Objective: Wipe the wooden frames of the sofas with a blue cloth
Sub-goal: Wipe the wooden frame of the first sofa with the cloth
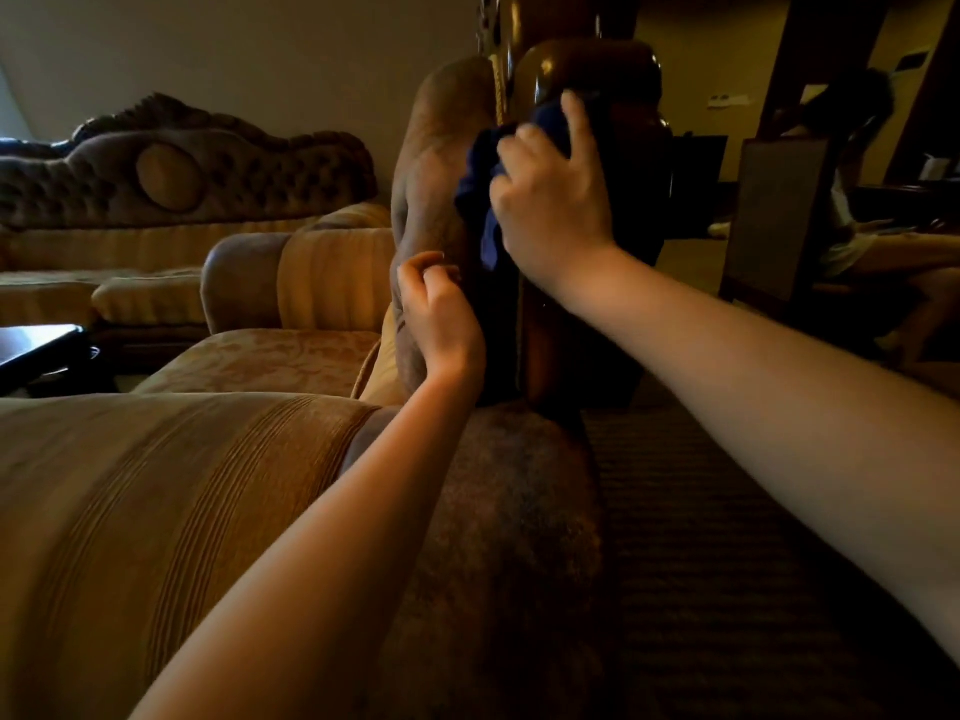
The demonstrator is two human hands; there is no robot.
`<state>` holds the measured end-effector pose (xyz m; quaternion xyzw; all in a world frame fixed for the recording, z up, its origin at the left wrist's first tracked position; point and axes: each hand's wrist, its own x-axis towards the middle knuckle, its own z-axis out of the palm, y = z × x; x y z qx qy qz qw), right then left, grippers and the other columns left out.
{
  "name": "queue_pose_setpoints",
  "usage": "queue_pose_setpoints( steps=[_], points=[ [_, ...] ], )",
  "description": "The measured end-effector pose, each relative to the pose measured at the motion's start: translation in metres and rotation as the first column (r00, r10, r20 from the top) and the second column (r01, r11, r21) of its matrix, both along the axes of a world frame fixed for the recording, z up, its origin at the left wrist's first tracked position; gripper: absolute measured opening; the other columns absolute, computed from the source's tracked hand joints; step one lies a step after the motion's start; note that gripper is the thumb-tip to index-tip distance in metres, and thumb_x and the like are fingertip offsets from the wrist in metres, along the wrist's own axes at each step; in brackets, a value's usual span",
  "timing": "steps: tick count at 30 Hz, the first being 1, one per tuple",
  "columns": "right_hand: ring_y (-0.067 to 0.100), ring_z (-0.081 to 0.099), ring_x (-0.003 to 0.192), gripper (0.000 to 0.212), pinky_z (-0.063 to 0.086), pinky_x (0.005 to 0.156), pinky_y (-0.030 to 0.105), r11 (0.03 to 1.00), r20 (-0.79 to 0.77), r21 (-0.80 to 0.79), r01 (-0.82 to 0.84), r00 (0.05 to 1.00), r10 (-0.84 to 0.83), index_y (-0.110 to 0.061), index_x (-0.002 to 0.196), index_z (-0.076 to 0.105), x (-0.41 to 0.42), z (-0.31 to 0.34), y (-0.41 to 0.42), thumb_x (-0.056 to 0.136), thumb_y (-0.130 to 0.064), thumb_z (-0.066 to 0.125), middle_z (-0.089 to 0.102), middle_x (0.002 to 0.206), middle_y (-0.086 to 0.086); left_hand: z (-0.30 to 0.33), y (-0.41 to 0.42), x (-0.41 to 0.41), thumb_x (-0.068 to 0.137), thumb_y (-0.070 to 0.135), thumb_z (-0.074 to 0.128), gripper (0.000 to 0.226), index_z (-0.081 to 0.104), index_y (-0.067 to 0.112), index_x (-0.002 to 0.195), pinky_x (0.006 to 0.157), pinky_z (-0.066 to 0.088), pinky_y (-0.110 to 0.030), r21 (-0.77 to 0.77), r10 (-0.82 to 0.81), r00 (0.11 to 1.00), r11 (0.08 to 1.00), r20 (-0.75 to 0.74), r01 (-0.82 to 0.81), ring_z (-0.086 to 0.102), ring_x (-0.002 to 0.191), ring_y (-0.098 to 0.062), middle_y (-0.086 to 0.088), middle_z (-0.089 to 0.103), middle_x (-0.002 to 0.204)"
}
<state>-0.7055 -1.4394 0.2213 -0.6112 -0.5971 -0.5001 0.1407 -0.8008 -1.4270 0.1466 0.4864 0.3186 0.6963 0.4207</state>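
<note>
Head view, two hands, right hand (553,200) gripping one blue cloth (480,200)

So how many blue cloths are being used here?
1. The blue cloth is gripped in the right hand, pressed against the dark wooden frame of the sofa back. The left hand holds none; others may be out of view.

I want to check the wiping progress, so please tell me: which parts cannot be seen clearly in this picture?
All in the head view:
- Wooden frame: the wiped part is hidden behind the right hand and blue cloth; lower down it is lost in shadow.
- Left hand: its fingers are loosely curled; contact with the sofa back is unclear.
- Person at right: dark, blurred, cut by the edge.
</note>
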Motion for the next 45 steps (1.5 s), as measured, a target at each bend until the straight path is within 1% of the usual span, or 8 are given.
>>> queue_pose_setpoints(
  steps=[8,14,18,23,28,33,40,45],
  points=[
    [0.034,0.034,0.131,0.037,0.014,0.111,0.057,0.998,-0.455,-0.014,0.057,0.888,-0.057,-0.013,0.121,0.057,0.028,0.122,0.028,0.091,-0.013,0.036,0.046,0.133,0.015,0.075,0.027,0.016,0.099,0.018,0.033,0.023,0.053,0.013,0.109,0.089,0.045,-0.034,-0.138,-0.146,0.982,0.982,-0.123,0.129,0.056,0.101,-0.022,-0.011,0.060,0.110],
    [0.026,0.054,0.093,0.028,0.042,0.069,0.024,0.983,-0.986,0.141,-0.120,0.074,0.150,-0.013,0.113,0.056,0.086,0.128,0.018,0.098,-0.023,0.035,0.055,0.101,0.006,0.125,0.025,0.042,0.101,0.028,0.030,0.037,0.047,0.015,0.131,0.097,0.043,-0.036,-0.352,-0.310,0.946,0.900,-0.098,0.258,0.052,0.114,-0.022,-0.007,0.057,0.122],
    [0.016,0.052,0.074,0.016,0.040,0.062,0.026,0.970,-0.825,0.242,0.013,-0.524,0.213,-0.014,0.094,0.058,0.095,0.089,-0.001,0.095,-0.024,0.045,0.053,0.084,0.001,0.151,-0.003,0.066,0.101,0.033,0.029,0.043,0.040,0.019,0.141,0.102,0.038,-0.035,-0.402,-0.328,0.940,0.877,-0.099,0.263,0.048,0.120,-0.017,0.001,0.053,0.127],
    [0.033,0.058,0.106,0.045,0.049,0.092,0.044,1.000,-0.563,-0.018,0.014,-0.826,0.001,-0.011,0.123,0.056,0.075,-0.002,-0.042,0.092,-0.041,0.046,0.058,0.123,0.012,0.156,-0.027,0.069,0.102,0.028,0.031,0.045,0.033,0.020,0.146,0.100,0.035,-0.025,-0.450,-0.267,0.944,0.879,-0.192,0.157,0.042,0.120,-0.006,0.003,0.047,0.137],
    [0.038,0.053,0.113,0.041,0.047,0.094,0.047,0.975,-0.570,-0.220,-0.038,-0.806,-0.161,0.000,0.132,0.046,0.043,0.036,-0.070,0.098,-0.023,0.045,0.053,0.128,0.017,0.169,-0.035,0.058,0.098,0.034,0.035,0.050,0.033,0.018,0.146,0.108,0.037,-0.043,-0.649,-0.286,0.939,0.755,-0.193,0.096,0.046,0.126,-0.021,-0.007,0.048,0.140],
    [0.036,0.061,0.101,0.030,0.052,0.088,0.045,0.952,-0.580,-0.190,-0.239,-0.756,-0.305,-0.004,0.121,0.055,-0.002,0.113,-0.078,0.095,-0.018,0.048,0.062,0.113,0.018,0.211,-0.061,0.029,0.098,0.033,0.037,0.034,0.063,0.012,0.102,0.080,0.051,-0.032,-0.831,-0.506,0.833,0.546,-0.225,0.107,0.061,0.090,-0.019,-0.013,0.066,0.103],
    [0.034,0.063,0.098,0.021,0.051,0.088,0.048,0.777,-0.750,-0.138,-0.614,-0.448,-0.487,-0.006,0.108,0.061,-0.097,0.195,-0.064,0.092,-0.016,0.051,0.065,0.107,0.018,0.282,-0.059,-0.078,0.093,0.036,0.053,0.041,0.053,0.006,0.122,0.075,0.055,-0.037,-0.838,-0.411,0.876,0.545,-0.253,0.013,0.065,0.089,-0.025,-0.015,0.064,0.102],
    [0.032,0.061,0.083,0.017,0.050,0.069,0.030,0.461,-0.791,-0.180,-0.869,-0.151,-0.593,0.004,0.098,0.059,-0.184,0.229,-0.063,0.093,-0.009,0.048,0.059,0.091,0.021,0.303,-0.070,-0.184,0.096,0.023,0.053,0.029,0.059,0.000,0.113,0.061,0.052,-0.029,-0.783,-0.267,0.882,0.601,-0.388,-0.162,0.061,0.075,-0.018,-0.011,0.061,0.087]
  ],
)
